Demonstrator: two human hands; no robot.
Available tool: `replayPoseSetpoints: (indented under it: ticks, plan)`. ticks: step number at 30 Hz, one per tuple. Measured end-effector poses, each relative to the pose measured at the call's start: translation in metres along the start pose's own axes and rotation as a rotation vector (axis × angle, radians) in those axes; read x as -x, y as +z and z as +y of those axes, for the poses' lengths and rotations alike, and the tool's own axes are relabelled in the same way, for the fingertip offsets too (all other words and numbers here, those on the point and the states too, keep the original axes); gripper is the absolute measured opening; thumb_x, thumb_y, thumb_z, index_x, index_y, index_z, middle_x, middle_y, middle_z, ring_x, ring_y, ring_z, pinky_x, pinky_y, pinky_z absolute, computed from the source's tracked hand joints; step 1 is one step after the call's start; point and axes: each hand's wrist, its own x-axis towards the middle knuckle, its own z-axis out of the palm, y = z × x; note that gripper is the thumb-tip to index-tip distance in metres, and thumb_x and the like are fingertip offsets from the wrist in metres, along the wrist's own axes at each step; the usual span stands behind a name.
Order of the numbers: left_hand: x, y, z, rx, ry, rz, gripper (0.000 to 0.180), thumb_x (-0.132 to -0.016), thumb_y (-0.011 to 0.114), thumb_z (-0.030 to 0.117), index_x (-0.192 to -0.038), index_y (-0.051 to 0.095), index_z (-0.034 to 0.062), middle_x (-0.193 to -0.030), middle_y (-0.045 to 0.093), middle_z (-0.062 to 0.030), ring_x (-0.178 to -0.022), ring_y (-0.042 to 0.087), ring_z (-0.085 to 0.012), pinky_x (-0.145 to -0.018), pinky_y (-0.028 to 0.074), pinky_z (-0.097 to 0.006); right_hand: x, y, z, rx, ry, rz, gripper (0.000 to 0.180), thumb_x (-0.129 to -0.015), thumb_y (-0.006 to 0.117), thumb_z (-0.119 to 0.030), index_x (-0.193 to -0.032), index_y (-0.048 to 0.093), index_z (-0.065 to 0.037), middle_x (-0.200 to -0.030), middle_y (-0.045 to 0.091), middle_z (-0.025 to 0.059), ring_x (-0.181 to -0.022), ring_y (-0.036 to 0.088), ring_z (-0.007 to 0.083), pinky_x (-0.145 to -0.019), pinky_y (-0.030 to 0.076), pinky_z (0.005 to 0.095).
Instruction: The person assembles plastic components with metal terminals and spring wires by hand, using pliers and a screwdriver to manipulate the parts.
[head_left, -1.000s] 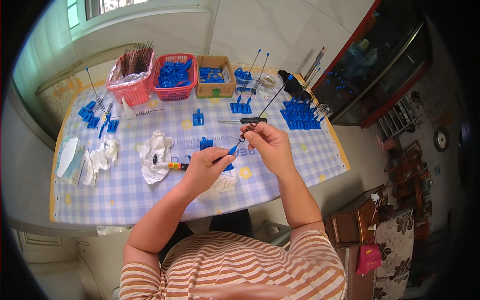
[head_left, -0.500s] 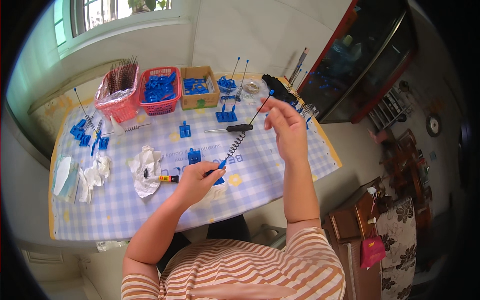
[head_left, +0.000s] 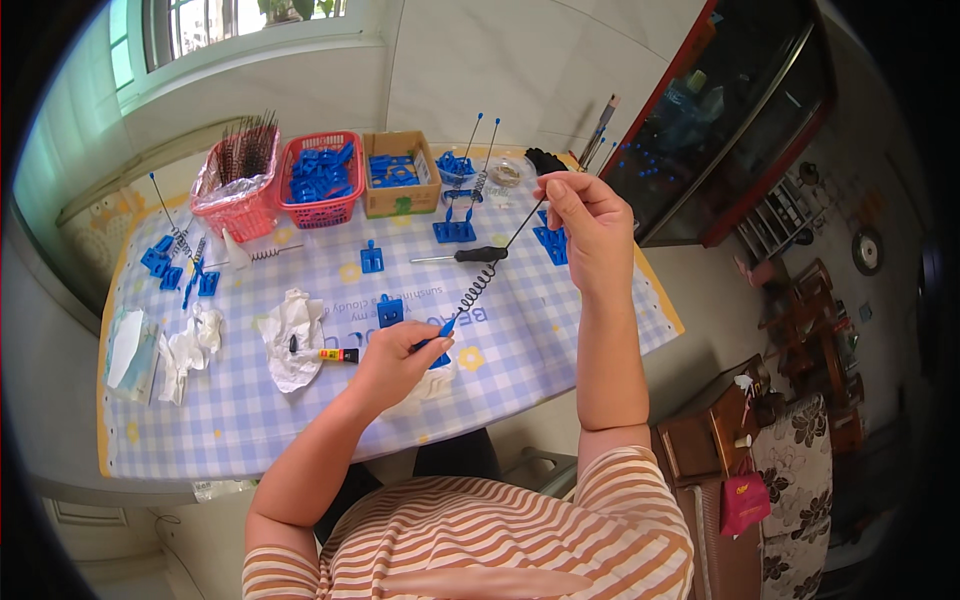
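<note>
My left hand is closed around the blue plastic end of a black wire rod with a coiled spring section. The rod slants up and to the right, and its far tip is pinched between the thumb and fingers of my right hand; those fingers cover the tip. Partly hidden behind my left hand is a blue plastic base. A screwdriver with a black handle lies behind the rod. Just beyond my left hand is a blue block, and farther back a smaller blue clip-like part.
Along the back stand a basket of dark coiled wires, a red basket of blue parts and a cardboard box. Blue bases with upright rods stand near them. Crumpled tissue and a glue tube lie at left.
My right hand has moved slightly right and up and closed on the rod's tip, which showed its blue cap before. My left hand keeps its hold.
</note>
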Motion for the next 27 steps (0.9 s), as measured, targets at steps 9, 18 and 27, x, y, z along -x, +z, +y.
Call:
replayPoseSetpoints:
  ticks: [9, 18, 27]
  plan:
    - [0.000, 0.000, 0.003, 0.001, -0.045, 0.006, 0.018, -0.089, 0.066, 0.013, -0.100, 0.070, -0.0005, -0.080, 0.065, 0.0002, -0.074, 0.053, -0.0037, -0.065, 0.043, -0.021, 0.002, 0.004, 0.007, -0.035, 0.042, 0.024, 0.024, -0.089, 0.067, -0.019, -0.103, 0.068, 0.000, -0.088, 0.068, 0.0071, -0.066, 0.052, 0.0061, -0.060, 0.042, 0.0203]
    - [0.000, 0.002, -0.001, 0.088, -0.060, -0.001, 0.020, -0.089, 0.066, 0.014, -0.101, 0.070, -0.0016, -0.079, 0.065, 0.0013, -0.072, 0.052, -0.0035, -0.063, 0.043, -0.021, 0.069, 0.005, 0.072, 0.210, 0.344, -0.242, 0.024, -0.087, 0.068, -0.020, -0.105, 0.068, -0.003, -0.091, 0.068, 0.0039, -0.064, 0.052, 0.0034, -0.058, 0.044, 0.0219]
    - [0.000, 0.008, -0.006, 0.068, 0.048, 0.012, 0.027, -0.086, 0.068, 0.011, -0.109, 0.065, -0.0036, -0.102, 0.064, -0.0100, -0.082, 0.062, -0.0122, -0.070, 0.050, -0.025, 0.100, 0.029, 0.086, 0.243, 0.277, -0.247, 0.018, -0.083, 0.069, -0.016, -0.091, 0.068, 0.000, -0.074, 0.064, 0.0037, -0.059, 0.054, 0.0060, -0.054, 0.043, 0.0233]
